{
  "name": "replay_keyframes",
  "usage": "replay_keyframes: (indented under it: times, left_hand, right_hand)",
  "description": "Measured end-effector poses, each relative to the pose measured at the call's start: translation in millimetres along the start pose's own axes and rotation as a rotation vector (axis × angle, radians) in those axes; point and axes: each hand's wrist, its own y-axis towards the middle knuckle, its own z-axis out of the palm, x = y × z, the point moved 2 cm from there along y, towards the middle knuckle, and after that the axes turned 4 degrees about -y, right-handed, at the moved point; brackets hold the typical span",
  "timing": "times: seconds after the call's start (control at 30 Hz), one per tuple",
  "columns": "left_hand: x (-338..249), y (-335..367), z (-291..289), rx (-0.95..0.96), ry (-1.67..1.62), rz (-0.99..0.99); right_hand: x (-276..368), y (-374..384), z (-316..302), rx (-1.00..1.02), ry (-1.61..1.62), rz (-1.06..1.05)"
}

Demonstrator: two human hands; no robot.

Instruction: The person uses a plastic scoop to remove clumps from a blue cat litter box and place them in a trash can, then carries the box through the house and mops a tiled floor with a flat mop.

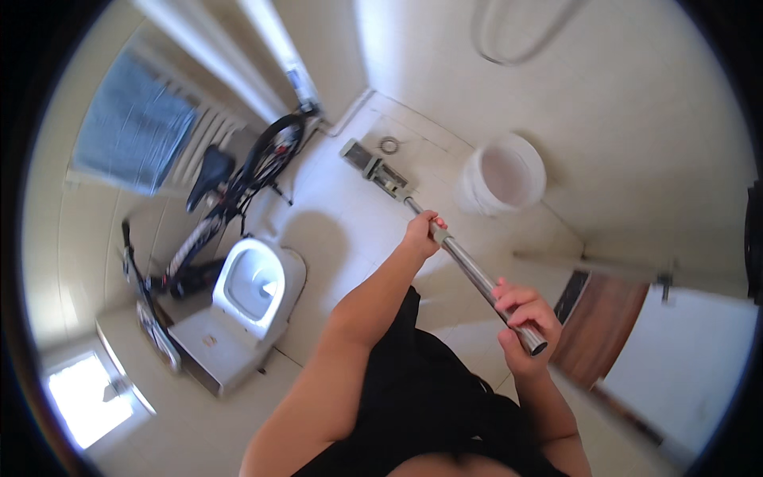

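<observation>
A sponge mop with a shiny metal pole slants across the middle of the view. My left hand is wrapped round the lower pole, near a pale collar. Higher up, close to the pole's open end, my right hand grips it with curled fingers. The grey-green mop head rests at floor level on the pale tiles, beside a round floor drain. Its underside is hidden.
A white bucket stands right of the mop head by the wall. At left are a toilet and a dark bicycle against the wall, near a radiator. A white door is at lower right, and a hose hangs above.
</observation>
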Motion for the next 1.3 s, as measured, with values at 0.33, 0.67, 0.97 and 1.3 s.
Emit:
replay_keyframes:
  times: [0.33,0.67,0.97,1.3]
  left_hand:
    - [233.9,-137.1,-79.5,-0.146,0.728,-0.631]
    - [423.0,-180.3,-225.3,-0.27,1.133,-0.935]
    - [467.4,-137.6,-272.4,-0.224,1.436,-1.167]
    - [490.2,2.9,-157.8,0.171,1.129,-0.929]
  right_hand:
    - [118.2,-233.4,-63.8,-0.53,0.097,-0.073]
    - [113.1,-353.6,-21.2,-1.419,-0.493,0.347]
    - [63.1,-369.6,-35.2,-1.353,-0.458,0.329]
    - [8.6,-307.1,-123.2,-0.843,-0.403,0.21]
